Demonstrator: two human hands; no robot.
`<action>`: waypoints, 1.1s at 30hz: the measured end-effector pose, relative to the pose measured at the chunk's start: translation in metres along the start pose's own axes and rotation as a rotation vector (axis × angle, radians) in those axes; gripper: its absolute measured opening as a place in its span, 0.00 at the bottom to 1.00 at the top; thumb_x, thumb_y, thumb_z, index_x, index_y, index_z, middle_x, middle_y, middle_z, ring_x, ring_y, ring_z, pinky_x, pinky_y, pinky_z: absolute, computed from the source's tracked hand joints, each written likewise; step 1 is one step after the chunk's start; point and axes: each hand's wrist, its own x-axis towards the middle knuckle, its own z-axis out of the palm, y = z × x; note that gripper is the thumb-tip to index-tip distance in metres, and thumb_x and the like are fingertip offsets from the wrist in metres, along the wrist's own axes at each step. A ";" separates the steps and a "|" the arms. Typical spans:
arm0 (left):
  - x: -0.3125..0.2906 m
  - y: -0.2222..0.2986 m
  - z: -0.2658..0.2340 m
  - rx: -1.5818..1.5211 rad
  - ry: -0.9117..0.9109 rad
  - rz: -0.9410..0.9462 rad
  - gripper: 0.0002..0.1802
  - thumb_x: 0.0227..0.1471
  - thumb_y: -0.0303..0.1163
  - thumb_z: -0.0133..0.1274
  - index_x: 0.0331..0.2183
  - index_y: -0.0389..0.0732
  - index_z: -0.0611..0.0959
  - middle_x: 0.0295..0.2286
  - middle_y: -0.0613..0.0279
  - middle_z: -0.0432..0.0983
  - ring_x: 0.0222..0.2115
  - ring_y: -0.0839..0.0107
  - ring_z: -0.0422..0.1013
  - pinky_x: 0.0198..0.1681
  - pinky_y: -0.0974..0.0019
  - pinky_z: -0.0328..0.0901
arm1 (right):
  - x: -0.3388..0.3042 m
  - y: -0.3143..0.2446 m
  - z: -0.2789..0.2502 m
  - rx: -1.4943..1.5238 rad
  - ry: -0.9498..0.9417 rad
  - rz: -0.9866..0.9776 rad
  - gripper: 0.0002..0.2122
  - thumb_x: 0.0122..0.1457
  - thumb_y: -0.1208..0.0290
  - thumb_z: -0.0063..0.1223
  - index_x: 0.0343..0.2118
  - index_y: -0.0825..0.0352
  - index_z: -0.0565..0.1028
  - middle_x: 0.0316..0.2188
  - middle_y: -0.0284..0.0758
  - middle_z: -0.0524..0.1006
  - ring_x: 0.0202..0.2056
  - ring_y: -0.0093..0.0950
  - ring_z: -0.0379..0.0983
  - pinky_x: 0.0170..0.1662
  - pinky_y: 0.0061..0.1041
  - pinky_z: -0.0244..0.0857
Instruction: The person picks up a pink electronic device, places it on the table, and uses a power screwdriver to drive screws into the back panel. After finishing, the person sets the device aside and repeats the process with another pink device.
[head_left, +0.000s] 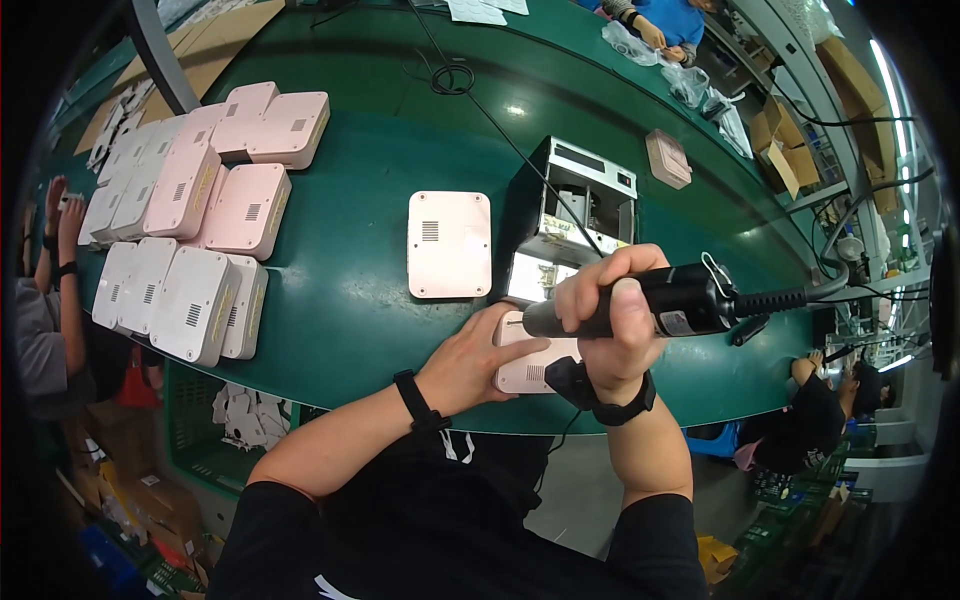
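Observation:
My right hand (618,315) is wrapped round a black electric screwdriver (685,300), held nearly level with its cord running off to the right. The tool's bit points at the upper left corner of a pale pink plastic case (522,376) on the table before me. Whether the bit touches a screw there is too small to tell. My left hand (465,358) grips that case at its left side, one finger stretched across its top. Beyond it lies a second pale case (449,245), vented face up, with screws at its corners. My right hand partly hides the held case.
A black and silver machine (590,205) stands just behind the held case. Stacked pink and white cases (190,300) fill the green table's left side. A small pinkish box (668,160) lies farther back. A hanging black cable (490,115) crosses the middle. Other people work around the table.

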 end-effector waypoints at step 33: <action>-0.034 0.003 -0.034 0.081 0.130 -0.129 0.40 0.30 0.30 0.71 0.51 0.57 0.79 0.53 0.51 0.61 0.51 0.50 0.66 0.52 0.56 0.67 | -0.021 -0.034 -0.037 -0.032 0.100 0.031 0.11 0.62 0.62 0.43 0.37 0.66 0.64 0.18 0.34 0.66 0.16 0.24 0.61 0.24 0.28 0.61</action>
